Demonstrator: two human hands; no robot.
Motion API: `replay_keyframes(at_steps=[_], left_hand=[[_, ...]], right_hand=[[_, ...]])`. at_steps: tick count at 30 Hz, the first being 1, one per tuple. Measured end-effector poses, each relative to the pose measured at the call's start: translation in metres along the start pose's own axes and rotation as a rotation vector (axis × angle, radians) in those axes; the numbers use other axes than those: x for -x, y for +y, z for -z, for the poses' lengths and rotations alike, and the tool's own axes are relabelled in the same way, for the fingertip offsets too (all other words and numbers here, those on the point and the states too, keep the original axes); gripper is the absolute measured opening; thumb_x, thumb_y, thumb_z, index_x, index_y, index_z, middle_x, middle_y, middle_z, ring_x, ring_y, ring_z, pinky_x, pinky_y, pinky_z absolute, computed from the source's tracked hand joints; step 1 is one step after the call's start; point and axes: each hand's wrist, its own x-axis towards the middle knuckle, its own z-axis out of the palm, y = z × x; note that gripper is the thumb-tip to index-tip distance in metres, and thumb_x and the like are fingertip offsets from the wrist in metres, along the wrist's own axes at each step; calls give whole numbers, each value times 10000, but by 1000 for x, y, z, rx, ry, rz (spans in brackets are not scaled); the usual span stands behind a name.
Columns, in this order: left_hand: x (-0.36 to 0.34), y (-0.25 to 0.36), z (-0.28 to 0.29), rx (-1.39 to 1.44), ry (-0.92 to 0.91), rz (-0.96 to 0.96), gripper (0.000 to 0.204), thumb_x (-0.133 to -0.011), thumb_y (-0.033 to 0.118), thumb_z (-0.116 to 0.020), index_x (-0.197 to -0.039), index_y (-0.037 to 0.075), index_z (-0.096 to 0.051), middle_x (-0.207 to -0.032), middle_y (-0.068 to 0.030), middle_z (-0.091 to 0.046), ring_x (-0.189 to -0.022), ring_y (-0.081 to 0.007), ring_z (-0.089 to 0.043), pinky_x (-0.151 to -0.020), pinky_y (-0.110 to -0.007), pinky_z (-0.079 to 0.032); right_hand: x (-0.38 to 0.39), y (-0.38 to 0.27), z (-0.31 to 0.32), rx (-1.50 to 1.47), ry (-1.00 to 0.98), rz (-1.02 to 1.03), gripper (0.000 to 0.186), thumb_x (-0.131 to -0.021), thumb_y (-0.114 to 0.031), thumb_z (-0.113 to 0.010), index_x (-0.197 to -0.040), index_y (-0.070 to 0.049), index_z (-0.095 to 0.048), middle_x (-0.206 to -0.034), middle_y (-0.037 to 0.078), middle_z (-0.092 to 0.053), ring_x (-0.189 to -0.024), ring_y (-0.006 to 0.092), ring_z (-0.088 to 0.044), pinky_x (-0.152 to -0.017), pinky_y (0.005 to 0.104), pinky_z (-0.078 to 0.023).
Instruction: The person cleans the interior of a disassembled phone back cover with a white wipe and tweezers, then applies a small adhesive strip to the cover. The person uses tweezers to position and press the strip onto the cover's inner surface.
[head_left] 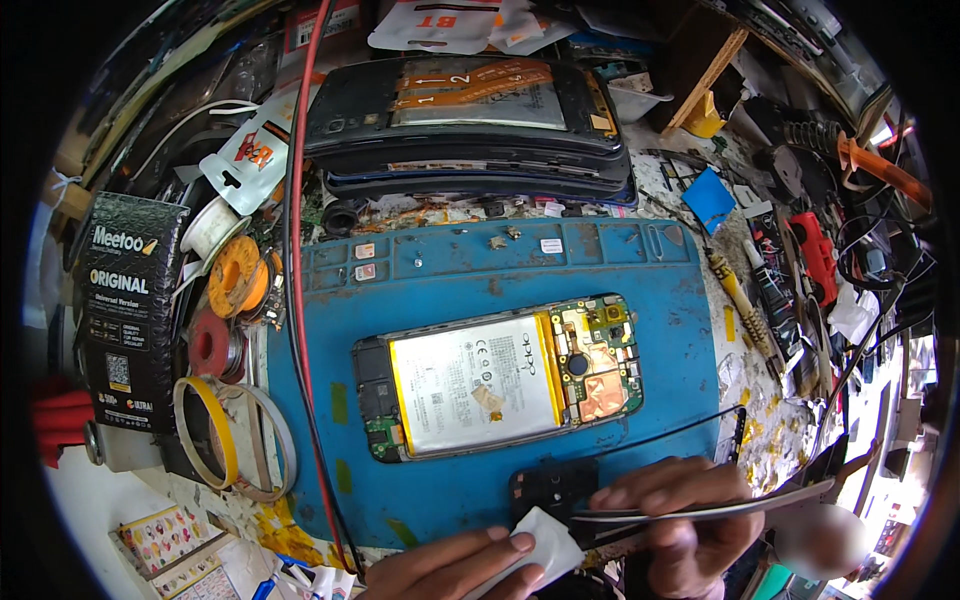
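An opened phone with a silver battery and bare circuit board lies on the blue mat. Below it, my left hand holds a folded white cloth between its fingers. My right hand grips a thin flat panel edge-on, its near end close to the cloth. A dark plastic phone part lies on the mat behind my hands, partly hidden by them and the panel.
Stacked phones stand at the back. Solder spools, tape rolls and a black package crowd the left. Tools and cables fill the right. Red and black cables cross the mat's left side. A blurred person shows lower right.
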Motion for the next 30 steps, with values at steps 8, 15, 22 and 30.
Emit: replay_keyframes(at_steps=[8, 15, 22, 30], left_hand=[[21, 9, 10, 7, 289, 48, 146, -922, 130, -652, -1056, 70, -654, -1045, -161, -681, -942, -321, -663, -777, -385, -556], [22, -7, 47, -516, 526, 178, 129, -919, 93, -576, -1017, 12, -602, -1024, -207, -644, -945, -346, -618, -843, -475, -498], [3, -21, 57, -520, 260, 250, 278, -748, -72, -675, -1007, 13, -724, -1097, -141, -675, -1019, -346, -642, -889, -436, -510], [11, -28, 60, -461, 195, 267, 319, -904, 189, -590, -1108, -21, -716, -1249, -209, -604, -1160, -383, -583, -974, -482, -484]], right_hand=[[15, -12, -6, -262, 454, 47, 375, -1013, -383, -517, -1099, -66, -335, -850, 211, -674, -689, 259, -706, -602, 367, -616], [0, -30, 70, 648, 318, -207, 247, -814, -195, -824, -877, 22, -724, -537, 40, -589, -444, 86, -492, -456, 252, -365], [-17, -25, 97, 1197, 335, -264, 246, -817, -246, -797, -913, -33, -721, -725, 133, -674, -659, 312, -635, -651, 404, -468], [-42, -66, 81, 1188, 256, 64, 159, -823, -172, -783, -867, -42, -701, -764, 84, -610, -722, 274, -603, -650, 396, -463]])
